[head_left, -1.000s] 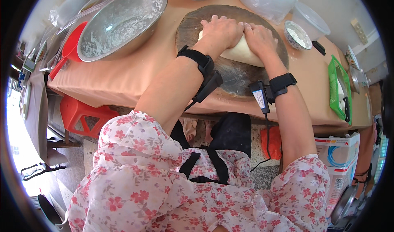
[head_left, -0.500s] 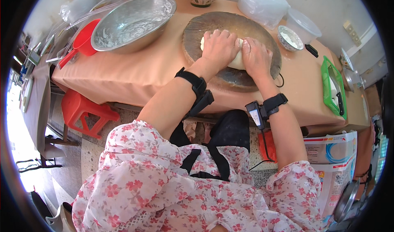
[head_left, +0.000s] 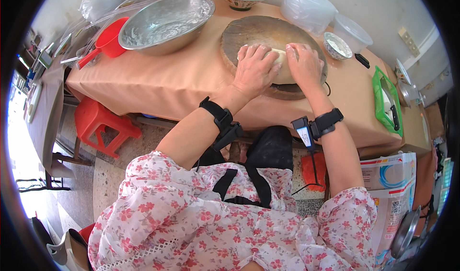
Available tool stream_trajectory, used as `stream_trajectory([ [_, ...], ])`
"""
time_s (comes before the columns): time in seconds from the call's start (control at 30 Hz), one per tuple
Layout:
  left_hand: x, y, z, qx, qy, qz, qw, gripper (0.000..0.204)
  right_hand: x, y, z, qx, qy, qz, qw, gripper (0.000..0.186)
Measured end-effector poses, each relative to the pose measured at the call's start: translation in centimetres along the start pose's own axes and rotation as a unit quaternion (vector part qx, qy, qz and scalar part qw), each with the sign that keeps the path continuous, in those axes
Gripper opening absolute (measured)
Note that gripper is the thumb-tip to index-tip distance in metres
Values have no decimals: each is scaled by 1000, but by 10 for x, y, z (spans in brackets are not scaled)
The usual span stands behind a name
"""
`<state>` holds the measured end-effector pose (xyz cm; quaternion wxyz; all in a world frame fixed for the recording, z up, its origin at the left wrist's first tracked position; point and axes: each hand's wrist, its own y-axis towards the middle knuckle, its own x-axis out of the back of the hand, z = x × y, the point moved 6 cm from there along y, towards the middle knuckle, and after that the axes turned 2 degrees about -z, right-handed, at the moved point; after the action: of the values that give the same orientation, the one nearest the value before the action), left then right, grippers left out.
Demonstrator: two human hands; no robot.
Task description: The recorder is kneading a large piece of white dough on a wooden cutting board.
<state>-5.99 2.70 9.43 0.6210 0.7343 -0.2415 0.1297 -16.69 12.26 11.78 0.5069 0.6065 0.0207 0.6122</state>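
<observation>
Nearest, below the round, dark wooden board (head_left: 261, 29), is a white blouse with red flowers (head_left: 230, 237), its loose sleeves ending above bare forearms. Low to the board's left, beneath the table edge, stands a red plastic stool (head_left: 98, 122). Between blouse and board, each wrist wears a black strap with a small boxy device. A peach-coloured tablecloth (head_left: 167, 81) spreads under the board. Well to the board's right, toward the near edge, sits a bright green plastic basket (head_left: 378, 101) with a black-handled knife (head_left: 395, 117) in it.

On the board, the left hand (head_left: 257, 67) is half closed, fingers bent and cupped over the left part of a smooth, cream-white lump of dough (head_left: 283, 73). The right hand (head_left: 305, 66) is likewise half closed over the dough's right part, fingers curled. The dough lies on the board's middle, bare between the hands and partly hidden by them.

Left of the board stands a wide, shiny steel basin (head_left: 184, 41), smeared white inside, with a red plastic dipper (head_left: 111, 37) farther left. Just right of the board is a small patterned bowl (head_left: 341, 56) of white powder. Beyond the board are a green-rimmed bowl (head_left: 242, 3) with white contents and, farther right, a clear, bag-wrapped plastic tub (head_left: 306, 7).
</observation>
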Motion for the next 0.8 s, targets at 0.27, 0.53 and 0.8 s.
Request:
stream_trajectory([
  [0.27,-7,2,-5,88,-7,0,996,22,-7,-31,16,53,-27,-74,996,26],
  [0.53,-13,2,-5,9,19,-62,998,23,-9,-29,10,77,-16,-129,989,23],
  [0.8,-45,37,24,77,44,59,994,27,-30,16,-8,-26,7,-18,999,35],
])
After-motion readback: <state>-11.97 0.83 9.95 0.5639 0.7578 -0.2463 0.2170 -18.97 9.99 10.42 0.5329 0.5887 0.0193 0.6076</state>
